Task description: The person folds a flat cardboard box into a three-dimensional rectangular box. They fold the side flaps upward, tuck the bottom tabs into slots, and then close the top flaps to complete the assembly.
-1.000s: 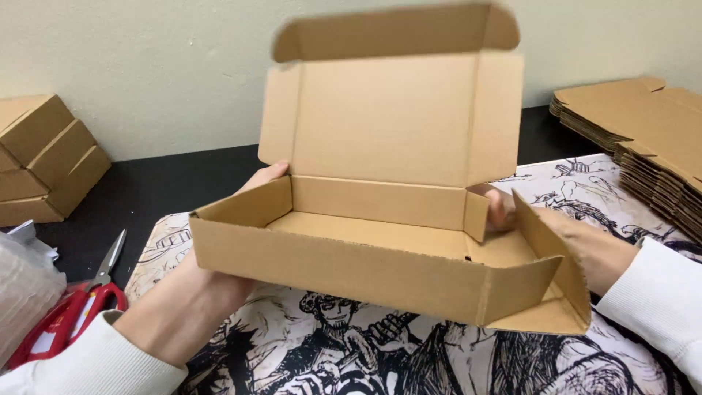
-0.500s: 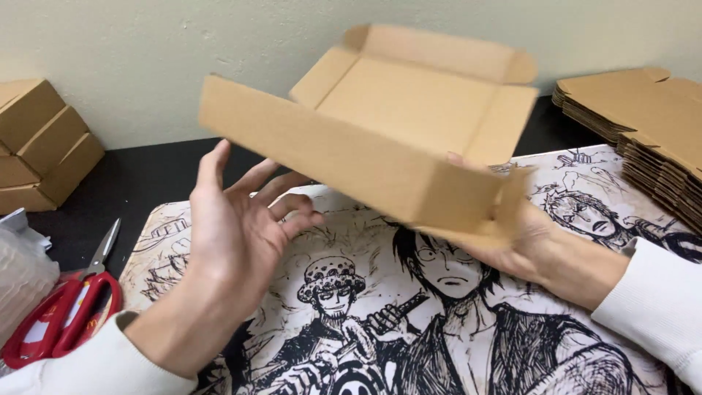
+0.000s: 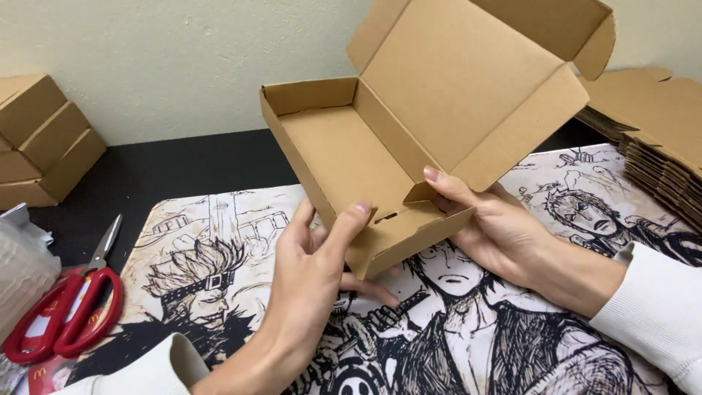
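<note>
Fingers (image 3: 344, 227) of the L hand (image 3: 311, 267) are closed around the near corner of the box (image 3: 351, 157), thumb over the front wall, the rest under the base; R hand (image 3: 497, 234) cups the box's right end from below, thumb (image 3: 446, 186) pressed on the small side flap by the lid hinge, so both hands grip the box & nothing else. Box is held in the air above the mat (image 3: 219, 241), tilted w/ its open tray facing the camera, lid (image 3: 468, 80) standing up toward 1 o'clock, its front tuck flap (image 3: 596, 44) bent over at the top. Step in hand, as I judge it: the tray walls look folded up, the right end flap is being seated, lid not yet shut. Next move prob. calls for holding the tray steady w/ the L hand while the R swings the lid down & tucks its flaps inside the walls w/o crushing the corners. Outward: at 9 o'clock, red scissors (image 3: 69, 311) lie on the black table (image 3: 183, 164), partly on the mat's edge; further at 10 o'clock a stack of finished boxes (image 3: 40, 139) sits by the wall; at 3 o'clock a pile of flat blanks (image 3: 658, 139), well apart from the hands.
</note>
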